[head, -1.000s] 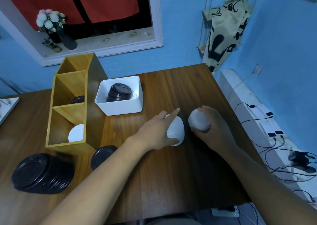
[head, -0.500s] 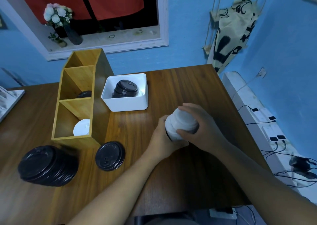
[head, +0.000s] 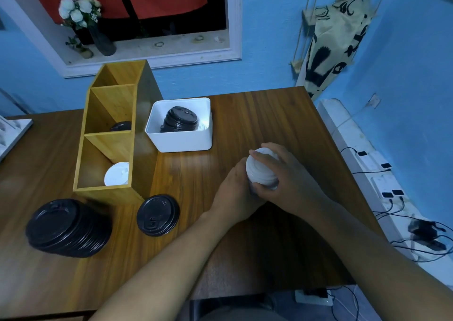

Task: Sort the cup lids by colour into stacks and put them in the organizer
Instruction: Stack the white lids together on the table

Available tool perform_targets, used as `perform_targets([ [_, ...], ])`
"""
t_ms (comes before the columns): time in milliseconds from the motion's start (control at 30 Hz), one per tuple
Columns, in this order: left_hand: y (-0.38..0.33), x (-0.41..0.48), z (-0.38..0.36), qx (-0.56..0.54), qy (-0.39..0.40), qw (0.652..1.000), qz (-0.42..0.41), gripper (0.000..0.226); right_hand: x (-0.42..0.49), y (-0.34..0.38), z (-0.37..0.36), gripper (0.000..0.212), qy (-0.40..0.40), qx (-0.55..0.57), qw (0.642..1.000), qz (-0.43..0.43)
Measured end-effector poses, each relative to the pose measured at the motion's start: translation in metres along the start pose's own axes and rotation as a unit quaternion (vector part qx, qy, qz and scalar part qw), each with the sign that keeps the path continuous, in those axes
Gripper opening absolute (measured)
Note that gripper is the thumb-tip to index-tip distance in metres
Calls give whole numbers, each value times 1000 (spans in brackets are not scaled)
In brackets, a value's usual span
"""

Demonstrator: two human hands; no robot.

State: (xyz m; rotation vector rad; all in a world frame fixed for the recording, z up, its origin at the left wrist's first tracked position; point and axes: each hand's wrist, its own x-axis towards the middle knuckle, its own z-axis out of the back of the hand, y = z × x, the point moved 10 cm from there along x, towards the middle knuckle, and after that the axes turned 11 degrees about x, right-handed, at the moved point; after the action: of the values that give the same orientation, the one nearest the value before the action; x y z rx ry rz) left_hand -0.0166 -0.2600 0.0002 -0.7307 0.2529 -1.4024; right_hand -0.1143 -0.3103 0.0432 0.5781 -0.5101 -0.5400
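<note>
Holding one stack of white lids [head: 261, 171] between both palms, I keep it just above the counter [head: 257, 115], at about three o'clock from the middle. My left hand [head: 236, 193] cups the stack from below and behind; my right hand [head: 286, 173] wraps over its top and far side, fingers curled tight on it. A second ago these were two separate white stacks, one in each hand; now they are pressed into one.

Counting the rest: one wooden organizer [head: 109, 134] with three compartments stands at ten o'clock. Its nearest compartment holds one visible white lid [head: 117, 174], its middle one something black [head: 120, 126], only partly seen. One white bin [head: 181, 139] sits just beside it at twelve o'clock, with a short stack of black lids [head: 180, 120] inside. One tall black stack [head: 66, 227] lies tilted at eight o'clock, and one single black lid [head: 158, 215] rests flat between it and my left wrist. None of these has shifted.
</note>
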Motion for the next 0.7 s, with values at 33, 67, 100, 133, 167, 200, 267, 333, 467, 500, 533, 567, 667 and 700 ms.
perform_targets([
  [33, -1, 0, 0, 11, -1, 1000, -3, 87, 0, -1, -1, 80, 4, -10, 1000, -3],
  [67, -1, 0, 0, 17, 0, 1000, -3, 87, 0, -2, -2, 81, 9, -19, 1000, -7],
  [100, -2, 0, -1, 19, 1, 1000, -3, 86, 0, -2, -4, 82, 14, -28, 999, -9],
  [133, -1, 0, -2, 20, 4, 1000, -2, 86, 0, -2, -5, 82, 16, -36, 999, -8],
  [167, 0, -1, -3, 17, 6, 1000, -1, 85, 0, -1, -7, 82, 15, -44, 999, -5],
  [200, 2, -2, -5, 6, 7, 1000, 2, 85, -1, 0, -10, 82, 14, -51, 999, 0],
  [267, 7, -4, -9, -39, 15, 999, 14, 84, -4, 1, -16, 82, 10, -60, 998, 12],
  [333, 11, -6, -9, -59, 10, 998, 25, 85, -5, -1, -19, 82, 6, -57, 998, 12],
  [467, 9, -8, 0, -51, -26, 998, 32, 71, -6, -5, -19, 81, -7, -33, 999, 14],
  [500, 6, -8, 3, -46, -32, 998, 25, 67, -7, -5, -19, 81, -9, -27, 999, 17],
  [533, 4, -7, 3, -41, -32, 998, 19, 65, -8, -6, -20, 81, -11, -25, 999, 19],
  [567, 3, -7, 3, -40, -32, 999, 16, 64, -9, -6, -21, 82, -13, -25, 999, 20],
  [667, 8, -7, 4, -18, -29, 999, 23, 64, -5, -4, -24, 83, -13, -22, 999, 23],
  [700, 11, -7, 4, -6, -26, 999, 25, 66, -3, -3, -25, 82, -14, -18, 999, 25],
])
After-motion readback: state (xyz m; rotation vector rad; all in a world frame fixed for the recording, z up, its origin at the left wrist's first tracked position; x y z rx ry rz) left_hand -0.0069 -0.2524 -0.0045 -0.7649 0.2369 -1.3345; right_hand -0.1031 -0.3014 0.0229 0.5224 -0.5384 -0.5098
